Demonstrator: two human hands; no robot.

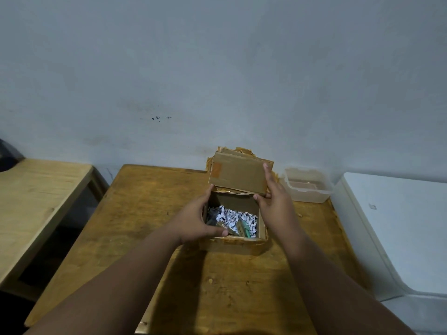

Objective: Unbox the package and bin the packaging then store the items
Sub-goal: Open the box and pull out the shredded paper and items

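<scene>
Taking the cardboard box (235,228) as my marker, I read the scene from its left side across. Well to the left of it stands a paler side table (36,201), which plays no part yet. My left hand (193,221) cups the box's left wall, thumb hooked over the near rim, fingers spread and curled around the cardboard, so it holds the box itself. Inside the box I see shredded paper (232,217) with a few small packets (238,228) half buried in it; I cannot tell what they are. My right hand (273,199) sits at the box's far right corner, pinching the raised lid flap (238,176) between thumb and fingers. To the right of the box, near the wall, a clear plastic tub (308,186) waits, probably for the items. The box sits on the wooden table (145,213). My worry is the flap: its edges look ragged, and pulling hard could tear it or jerk the box and scatter shreds over the table. Small packets could also go out with the paper unseen.
</scene>
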